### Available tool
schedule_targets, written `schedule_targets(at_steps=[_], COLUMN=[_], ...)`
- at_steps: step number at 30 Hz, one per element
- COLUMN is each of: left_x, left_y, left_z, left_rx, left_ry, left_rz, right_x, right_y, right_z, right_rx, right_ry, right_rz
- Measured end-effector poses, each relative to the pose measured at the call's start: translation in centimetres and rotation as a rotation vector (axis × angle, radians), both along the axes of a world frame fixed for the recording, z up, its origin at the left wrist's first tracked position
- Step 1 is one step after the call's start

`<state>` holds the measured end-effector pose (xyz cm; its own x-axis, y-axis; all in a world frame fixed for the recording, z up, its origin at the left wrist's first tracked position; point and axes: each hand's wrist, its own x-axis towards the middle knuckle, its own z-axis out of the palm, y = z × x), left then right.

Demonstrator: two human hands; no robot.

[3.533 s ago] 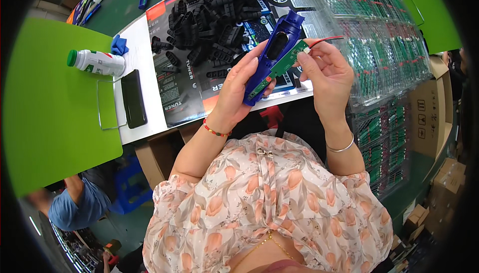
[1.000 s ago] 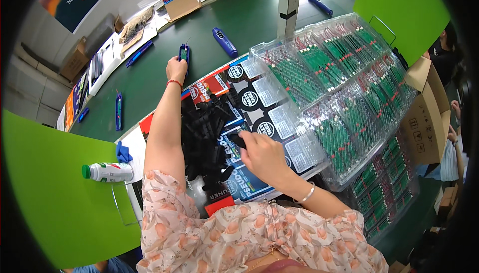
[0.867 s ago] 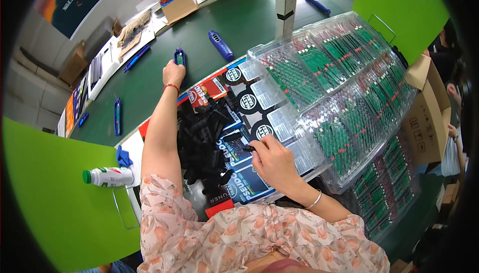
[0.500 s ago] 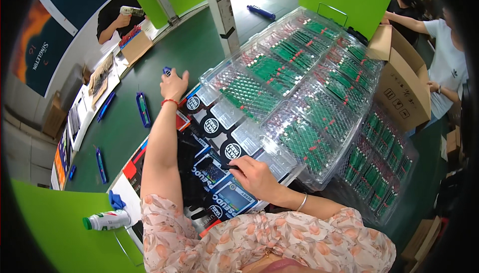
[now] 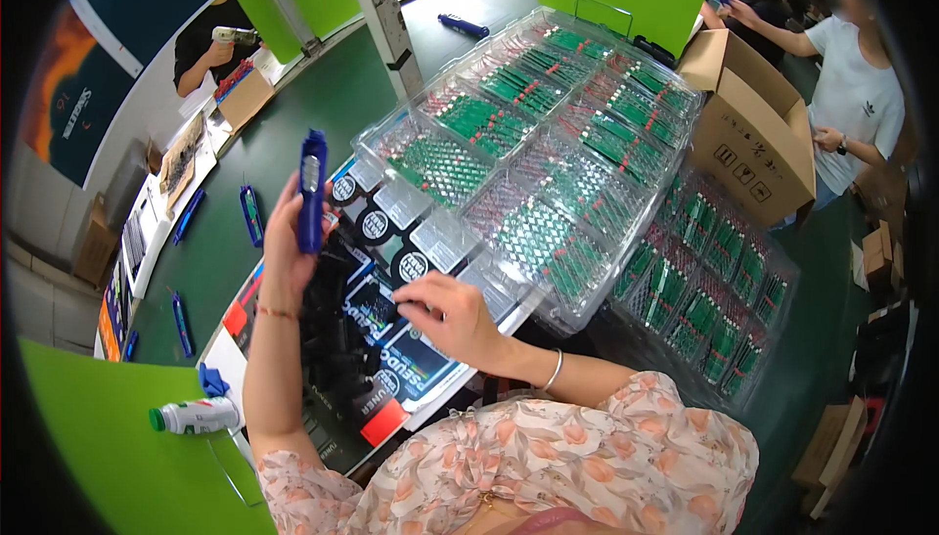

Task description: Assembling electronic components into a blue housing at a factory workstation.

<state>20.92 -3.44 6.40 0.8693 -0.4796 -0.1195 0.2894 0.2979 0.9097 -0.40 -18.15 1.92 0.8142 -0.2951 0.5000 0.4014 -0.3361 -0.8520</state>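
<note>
My left hand (image 5: 281,256) is closed round a long blue plastic housing (image 5: 311,193), held upright above the near left of the table, with a pale grey part showing on its face. My right hand (image 5: 458,325) hovers over a printed cardboard sheet (image 5: 337,427), its thumb and fingertips brought together. Whatever small thing they may pinch is too small to make out. Between the two hands a heap of small black parts (image 5: 333,290) lies on the sheet. Further left, a blue housing with a green strip inside (image 5: 251,214) rests on the green table (image 5: 220,276).
Clear plastic trays (image 5: 367,141) of green circuit boards stand stacked to the right, beside an open cardboard box (image 5: 758,149). A white bottle (image 5: 201,416) with a green cap is at lower left. A pillar (image 5: 383,22) rises behind. Other people work at the far left and right.
My left hand has come back from the far side of the table, bringing the blue housing up and nearer. My right hand stays over the printed sheet. The view has shifted slightly.
</note>
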Motion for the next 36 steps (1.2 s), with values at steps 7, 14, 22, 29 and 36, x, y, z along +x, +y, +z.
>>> schedule_targets(at_steps=[7,14,22,29,36], left_x=[-17.0,-22.3,-24.1,-24.7,-25.0], left_y=[1.8,1.6,1.4,1.6,1.8], left_z=[-0.8,-5.0,-5.2,-6.1,-6.6], left_rx=[-0.021,-0.148,-0.156,-0.168,-0.093], left_ry=[0.119,0.172,0.154,0.180,0.081], left_rz=[0.018,0.071,0.106,0.112,0.087], right_x=[0.2,-1.2,-2.3,-2.4,-2.4], right_y=[-2.1,-0.8,0.6,0.8,0.8], right_z=[1.6,1.0,1.4,1.0,1.7], right_rx=[0.438,0.205,-0.029,-0.306,-0.188], right_ry=[0.127,0.192,0.193,0.054,0.203], right_rz=[-0.026,0.122,0.059,-0.104,-0.025])
